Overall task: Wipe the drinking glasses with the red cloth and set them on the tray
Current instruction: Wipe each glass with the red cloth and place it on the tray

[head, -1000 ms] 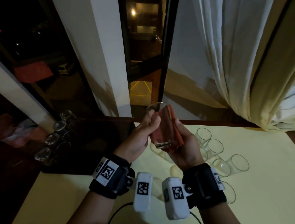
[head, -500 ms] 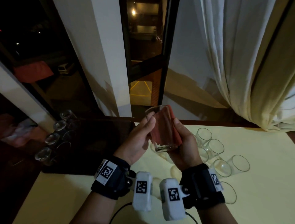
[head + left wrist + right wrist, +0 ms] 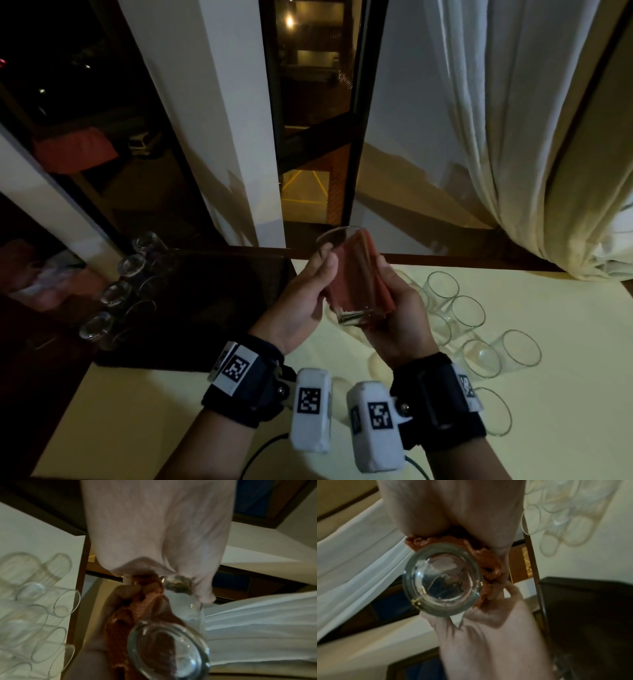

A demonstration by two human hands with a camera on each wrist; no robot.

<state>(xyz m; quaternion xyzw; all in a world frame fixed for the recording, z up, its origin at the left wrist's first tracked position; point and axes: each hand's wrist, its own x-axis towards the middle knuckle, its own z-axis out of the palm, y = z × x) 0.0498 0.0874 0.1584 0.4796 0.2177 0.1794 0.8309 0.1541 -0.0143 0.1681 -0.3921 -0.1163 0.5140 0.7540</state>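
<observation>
A person is wiping one glass (image 3: 346,274) in mid-air at the centre of the head view, above the near edge of the pale table (image 3: 565,428). The left hand (image 3: 301,301) is gripping the glass near its rim, thumb curled against the wall. The right hand (image 3: 400,318) is wrapping the red cloth (image 3: 370,274) round the far side and closing on it, cloth pressed to glass.

The job is looking partly done, as I judge it. At the left of the frame four glasses (image 3: 116,294) are standing in a row along the dark tray's (image 3: 205,308) left edge — those seem finished. At the lower right a cluster of glasses (image 3: 472,315) is lying on the table, apparently waiting for their turn.

So the glass in hand is mid-wipe and not yet on the tray — and the larger share appears to be left.
</observation>
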